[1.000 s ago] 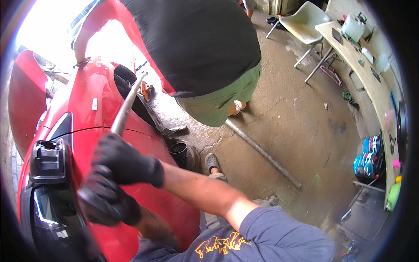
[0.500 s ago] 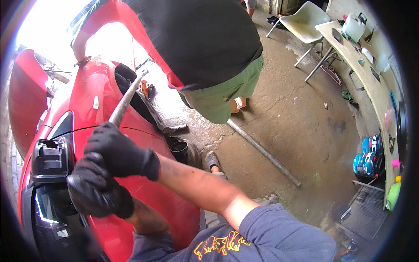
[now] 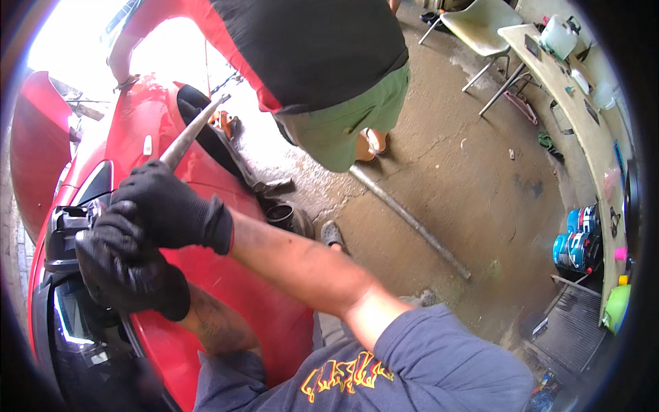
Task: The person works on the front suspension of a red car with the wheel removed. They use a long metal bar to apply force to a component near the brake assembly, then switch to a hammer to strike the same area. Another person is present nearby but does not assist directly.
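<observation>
Both my hands wear black gloves and are closed, one above the other, on a grey metal bar [image 3: 184, 143]. My right hand [image 3: 168, 209] wraps round it just below its bare length. Against the right hand, nearer me, sits my left hand [image 3: 127, 264], closed round the bar's near end, which the gloves hide. The bar slants up and away to the right, over the red car's [image 3: 226, 295] front side. Beside my left hand is the car's black side mirror housing [image 3: 63, 240], its glass side not in view.
A person in a black and red shirt [image 3: 316, 55] leans on the car ahead. A long pipe [image 3: 412, 223] lies on the concrete floor. A black cylinder [image 3: 281, 216] stands beside the car. To the right are a chair [image 3: 484, 27], a long table [image 3: 583, 123] and blue containers [image 3: 576, 250].
My two hands and the bar have moved a little up and left in view, with the grip kept. The person ahead has shifted slightly.
</observation>
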A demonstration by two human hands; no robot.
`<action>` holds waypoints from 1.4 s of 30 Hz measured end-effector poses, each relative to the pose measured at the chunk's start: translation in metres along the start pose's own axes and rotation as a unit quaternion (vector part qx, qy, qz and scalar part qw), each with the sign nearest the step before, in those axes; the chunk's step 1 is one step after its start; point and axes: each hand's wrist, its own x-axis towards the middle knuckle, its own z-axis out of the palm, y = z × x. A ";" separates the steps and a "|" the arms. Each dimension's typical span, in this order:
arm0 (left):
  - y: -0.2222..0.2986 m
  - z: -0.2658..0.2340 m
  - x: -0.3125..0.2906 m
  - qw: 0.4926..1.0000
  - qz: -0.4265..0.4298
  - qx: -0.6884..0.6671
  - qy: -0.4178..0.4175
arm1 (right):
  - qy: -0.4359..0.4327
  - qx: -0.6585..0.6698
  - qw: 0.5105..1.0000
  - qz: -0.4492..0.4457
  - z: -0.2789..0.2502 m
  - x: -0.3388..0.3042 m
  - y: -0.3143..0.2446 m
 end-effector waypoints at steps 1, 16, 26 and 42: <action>0.005 -0.001 0.000 0.999 0.035 0.019 0.014 | -0.004 -0.005 1.000 -0.002 -0.002 -0.008 0.001; 0.063 -0.029 -0.030 0.941 -0.168 -0.287 -0.059 | -0.013 0.041 0.999 0.020 -0.015 -0.051 -0.022; 0.022 -0.022 -0.039 0.946 -0.224 -0.223 -0.069 | -0.011 -0.005 1.000 -0.001 -0.009 -0.026 -0.015; -0.001 0.008 0.016 0.996 0.005 0.056 -0.063 | 0.036 0.023 0.999 0.006 0.000 0.024 -0.001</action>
